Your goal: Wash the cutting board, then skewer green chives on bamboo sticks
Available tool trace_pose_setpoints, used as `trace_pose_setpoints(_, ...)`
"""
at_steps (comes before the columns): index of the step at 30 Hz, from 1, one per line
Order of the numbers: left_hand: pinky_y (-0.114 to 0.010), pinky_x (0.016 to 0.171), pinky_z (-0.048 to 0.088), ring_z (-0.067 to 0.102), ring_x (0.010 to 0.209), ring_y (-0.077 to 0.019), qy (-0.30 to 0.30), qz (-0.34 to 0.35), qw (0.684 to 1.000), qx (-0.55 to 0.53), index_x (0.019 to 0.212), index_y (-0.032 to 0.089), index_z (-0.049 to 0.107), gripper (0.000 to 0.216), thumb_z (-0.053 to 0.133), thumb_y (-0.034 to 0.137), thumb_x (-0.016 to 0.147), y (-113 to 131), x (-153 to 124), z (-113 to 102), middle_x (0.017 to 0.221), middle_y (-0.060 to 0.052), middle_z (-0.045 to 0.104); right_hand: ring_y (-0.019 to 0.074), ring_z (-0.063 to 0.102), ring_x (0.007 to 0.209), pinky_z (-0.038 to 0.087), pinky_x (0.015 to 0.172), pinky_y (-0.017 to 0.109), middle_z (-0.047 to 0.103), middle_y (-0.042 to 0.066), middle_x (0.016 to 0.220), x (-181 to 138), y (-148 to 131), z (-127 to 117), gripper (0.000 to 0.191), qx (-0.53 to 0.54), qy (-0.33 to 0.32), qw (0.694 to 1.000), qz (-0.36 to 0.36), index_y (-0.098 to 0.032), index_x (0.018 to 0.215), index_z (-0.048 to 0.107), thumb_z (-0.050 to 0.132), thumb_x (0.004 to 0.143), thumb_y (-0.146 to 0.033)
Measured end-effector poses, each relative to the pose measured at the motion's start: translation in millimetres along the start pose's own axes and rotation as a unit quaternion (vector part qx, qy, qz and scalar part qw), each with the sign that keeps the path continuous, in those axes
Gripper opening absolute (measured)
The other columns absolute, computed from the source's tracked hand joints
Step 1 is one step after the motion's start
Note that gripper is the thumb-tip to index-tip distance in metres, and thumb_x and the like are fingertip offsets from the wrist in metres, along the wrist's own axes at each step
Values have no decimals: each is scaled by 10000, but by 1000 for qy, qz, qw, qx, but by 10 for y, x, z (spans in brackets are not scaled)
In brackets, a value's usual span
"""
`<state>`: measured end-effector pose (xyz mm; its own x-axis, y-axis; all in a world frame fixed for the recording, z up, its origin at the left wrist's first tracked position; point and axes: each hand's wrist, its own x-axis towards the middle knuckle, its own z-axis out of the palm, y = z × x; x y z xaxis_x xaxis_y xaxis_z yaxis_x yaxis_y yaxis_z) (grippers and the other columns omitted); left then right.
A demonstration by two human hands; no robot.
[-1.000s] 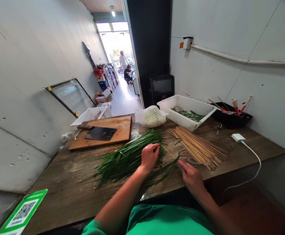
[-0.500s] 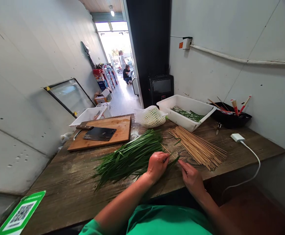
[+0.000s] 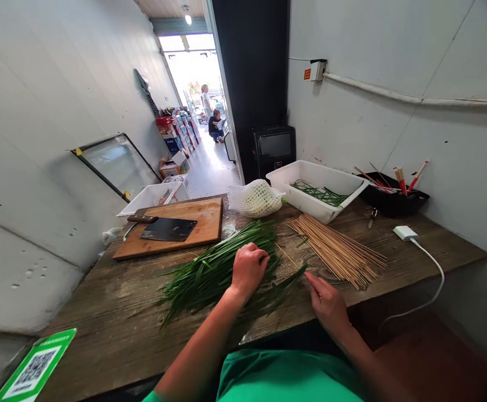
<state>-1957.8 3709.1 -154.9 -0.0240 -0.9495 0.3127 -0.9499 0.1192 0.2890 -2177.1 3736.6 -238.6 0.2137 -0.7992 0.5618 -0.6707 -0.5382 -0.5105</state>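
My right hand is closed in a pinch near the table's front edge. Between its fingertips are the ends of a few garlic chives, whose leaves trail left over the wood, and the tip of a thin bamboo skewer. My left hand is curled shut over the big pile of garlic chives; whatever its fingertips grip, if anything, is hidden. To the right of the pile lies a fanned stack of bamboo skewers, with a bit of green leaf on it.
A cleaver lies on a wooden cutting board at the left. Behind the chives sit a net-wrapped vegetable, a white tub with chives inside, and a black bowl. A white charger lies right. Two people are outside the doorway.
My left hand has moved left and slightly up, from beside the right hand to over the chive pile. The trailing chive leaves now show more; my right hand has stayed put.
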Motion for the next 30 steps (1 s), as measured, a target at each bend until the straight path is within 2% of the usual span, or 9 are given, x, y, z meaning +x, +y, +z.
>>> trace_pose_setpoints(4, -368, 849, 421, 570, 957, -244, -101, -10, 992, 76, 919, 206, 730, 163, 690, 299, 791, 21, -29, -47, 944, -77, 637, 183, 712, 835, 595, 664, 255, 731, 83, 1009, 7, -5, -7, 337, 8, 10, 1000, -2, -150, 1139, 671, 398, 944, -184)
trace_pose_setpoints(10, -366, 851, 403, 563, 976, -249, -133, 4, 987, 88, 876, 203, 720, 221, 656, 405, 814, 110, -72, -12, 948, -79, 635, 185, 709, 847, 592, 708, 269, 732, 83, 989, 5, 4, 11, 333, 8, 16, 1000, 0, -145, 1132, 672, 398, 947, -192)
trace_pose_setpoints(13, -371, 864, 394, 565, 988, -257, -150, 13, 984, 94, 878, 200, 716, 215, 675, 395, 798, 120, -81, 41, 954, -85, 639, 179, 708, 842, 590, 713, 261, 730, 76, 1002, -3, 14, 25, 331, 10, 9, 1000, 9, -156, 1138, 670, 405, 944, -191)
trace_pose_setpoints(17, -369, 852, 397, 580, 961, -250, -135, -3, 987, 85, 868, 201, 709, 130, 653, 306, 815, 121, -80, 105, 930, -79, 651, 183, 706, 863, 590, 725, 270, 730, 72, 1009, -10, 20, 40, 339, 9, 9, 1000, 9, -164, 1138, 673, 394, 950, -200)
trace_pose_setpoints(23, -414, 847, 393, 585, 913, -274, -71, 42, 984, 157, 808, 167, 673, 107, 604, 246, 831, 151, -98, 216, 857, -108, 655, 186, 707, 850, 592, 701, 268, 734, 69, 997, -7, 4, 23, 347, 16, 0, 999, 28, -188, 1136, 683, 394, 946, -215)
trace_pose_setpoints(30, -412, 818, 400, 604, 878, -269, -78, 50, 985, 144, 767, 160, 678, 152, 581, 244, 850, 164, -79, 224, 811, -111, 676, 191, 706, 875, 595, 727, 267, 723, 89, 1039, -14, 6, 1, 358, 18, -13, 1000, 21, -165, 1166, 664, 387, 944, -206)
